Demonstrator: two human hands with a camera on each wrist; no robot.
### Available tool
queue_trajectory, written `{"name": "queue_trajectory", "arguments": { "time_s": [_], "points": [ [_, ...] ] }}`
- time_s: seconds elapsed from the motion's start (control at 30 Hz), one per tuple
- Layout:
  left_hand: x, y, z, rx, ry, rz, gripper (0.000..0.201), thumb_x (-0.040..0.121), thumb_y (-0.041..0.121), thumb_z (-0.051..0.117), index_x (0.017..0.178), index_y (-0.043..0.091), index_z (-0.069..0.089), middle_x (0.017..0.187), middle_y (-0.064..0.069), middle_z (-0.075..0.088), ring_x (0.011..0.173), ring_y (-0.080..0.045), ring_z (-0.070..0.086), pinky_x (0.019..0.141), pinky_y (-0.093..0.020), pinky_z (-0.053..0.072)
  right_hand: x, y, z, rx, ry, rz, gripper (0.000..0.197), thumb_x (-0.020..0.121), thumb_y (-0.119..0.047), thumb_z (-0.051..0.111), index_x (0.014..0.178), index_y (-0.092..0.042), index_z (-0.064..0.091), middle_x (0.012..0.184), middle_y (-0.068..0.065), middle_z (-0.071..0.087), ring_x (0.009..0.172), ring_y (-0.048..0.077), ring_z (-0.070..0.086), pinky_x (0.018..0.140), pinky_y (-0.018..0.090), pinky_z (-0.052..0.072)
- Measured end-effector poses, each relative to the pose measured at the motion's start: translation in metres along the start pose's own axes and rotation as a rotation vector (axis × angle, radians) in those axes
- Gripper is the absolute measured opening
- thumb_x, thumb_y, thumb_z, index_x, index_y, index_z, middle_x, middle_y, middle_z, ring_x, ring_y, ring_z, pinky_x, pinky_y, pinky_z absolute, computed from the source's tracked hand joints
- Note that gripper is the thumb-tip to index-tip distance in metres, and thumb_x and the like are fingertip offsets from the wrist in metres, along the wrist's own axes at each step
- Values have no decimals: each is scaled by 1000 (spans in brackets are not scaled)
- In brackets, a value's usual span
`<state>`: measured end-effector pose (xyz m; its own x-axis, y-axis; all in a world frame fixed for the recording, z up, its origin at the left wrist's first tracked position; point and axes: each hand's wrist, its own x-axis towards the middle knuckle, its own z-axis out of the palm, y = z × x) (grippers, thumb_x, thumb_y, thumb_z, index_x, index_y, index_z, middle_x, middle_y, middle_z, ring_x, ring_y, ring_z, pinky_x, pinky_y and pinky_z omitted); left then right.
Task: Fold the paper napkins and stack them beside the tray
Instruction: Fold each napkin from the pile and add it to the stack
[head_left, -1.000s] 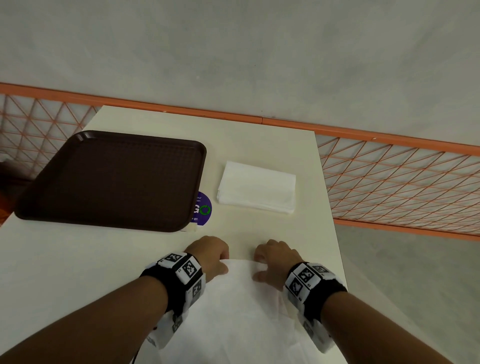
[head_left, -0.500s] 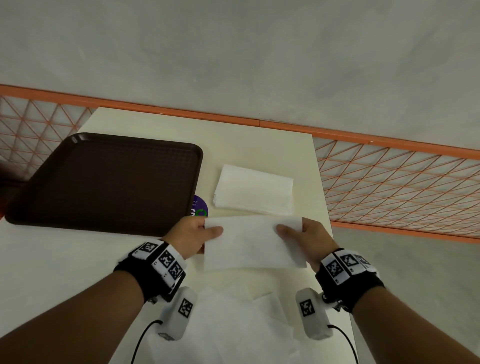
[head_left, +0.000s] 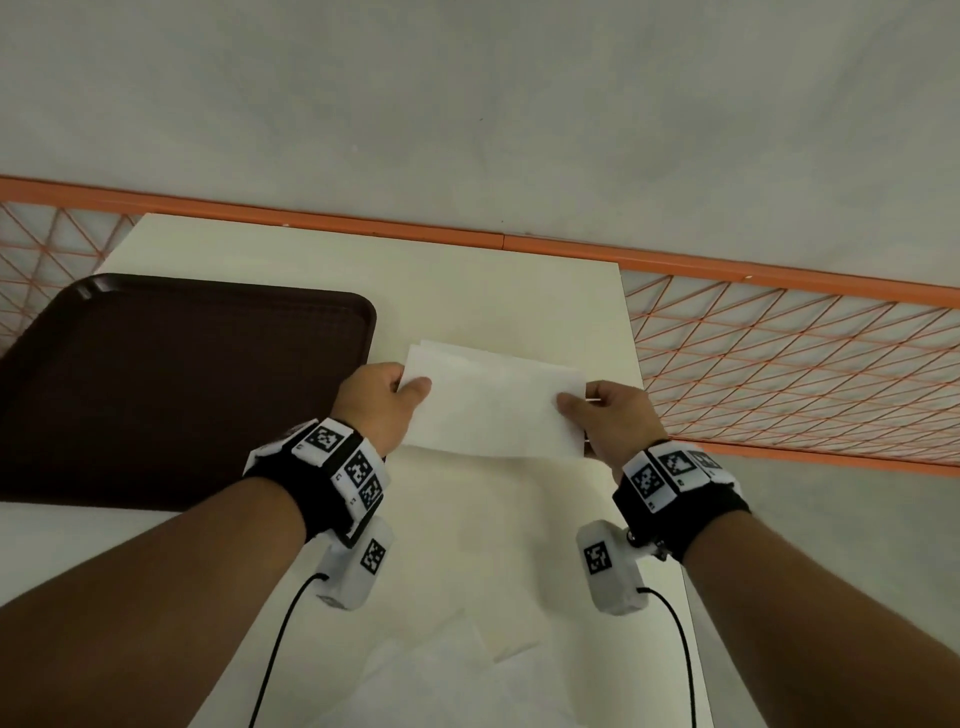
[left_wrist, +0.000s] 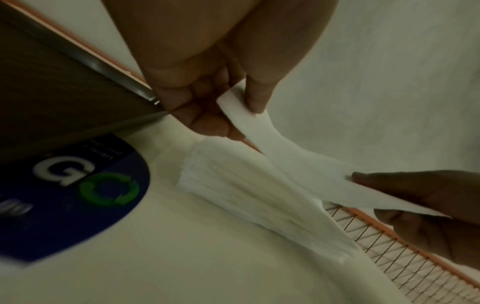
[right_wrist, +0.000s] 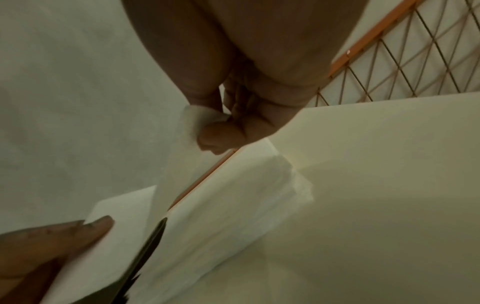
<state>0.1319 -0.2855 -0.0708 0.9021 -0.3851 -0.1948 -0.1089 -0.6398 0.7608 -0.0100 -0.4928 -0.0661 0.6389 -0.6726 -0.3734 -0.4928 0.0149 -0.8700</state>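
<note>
Both my hands hold a folded white napkin (head_left: 493, 415) level by its short ends. The left hand (head_left: 410, 391) pinches the left end between thumb and fingers, and the right hand (head_left: 575, 410) pinches the right end. The napkin hovers just over the stack of folded napkins (head_left: 436, 346), which lies right of the brown tray (head_left: 182, 389) and is mostly hidden. In the left wrist view the napkin (left_wrist: 298, 164) sags above the stack (left_wrist: 246, 189). The right wrist view shows the pinch (right_wrist: 215, 121) above the stack (right_wrist: 233, 205).
Loose unfolded napkins (head_left: 441, 670) lie at the near edge of the cream table (head_left: 467, 291). A blue round sticker (left_wrist: 78, 185) sits by the tray's corner. An orange mesh railing (head_left: 779, 364) runs behind and right of the table, whose right edge is close to the stack.
My hands lifted a folded napkin from the near edge of the table and carried it forward. It now hangs over the stack beside the tray.
</note>
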Motion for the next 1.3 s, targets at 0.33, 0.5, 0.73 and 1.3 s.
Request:
{"name": "queue_trajectory", "arguments": {
  "time_s": [0.33, 0.5, 0.73, 1.3],
  "points": [
    [54, 11, 20, 361, 33, 8, 47, 90, 34, 60, 58, 14, 33, 59, -1, 40, 62, -25, 42, 55, -29, 29, 53, -2, 2, -372, 123, -15, 21, 82, -35, 72, 79, -16, 62, 61, 6, 69, 60, 22, 69, 71, 38, 60],
    [59, 3, 26, 478, -14, -102, 34, 89, 42, 59, 75, 12, 51, 81, -5, 57, 72, -25, 55, 57, -29, 37, 62, 9, 6, -496, 123, 36, 25, 78, -42, 74, 75, -25, 57, 83, 3, 70, 80, 25, 69, 76, 34, 55],
    [36, 11, 10, 461, 34, -61, 47, 91, 46, 55, 125, 13, 53, 125, -8, 55, 109, -31, 58, 87, -43, 49, 29, 1, 1, -623, 147, -34, 33, 84, -49, 66, 101, -21, 57, 88, -6, 61, 83, 18, 56, 73, 29, 43],
    [-163, -46, -13, 629, -620, 1, 39, 76, 47, 72, 108, 26, 61, 111, 5, 62, 98, -16, 60, 90, -33, 50, -197, 73, 67, -1011, -460, -116, 53, 83, -48, 66, 123, -19, 44, 119, 2, 57, 108, 25, 57, 89, 35, 47]
  ]
}}
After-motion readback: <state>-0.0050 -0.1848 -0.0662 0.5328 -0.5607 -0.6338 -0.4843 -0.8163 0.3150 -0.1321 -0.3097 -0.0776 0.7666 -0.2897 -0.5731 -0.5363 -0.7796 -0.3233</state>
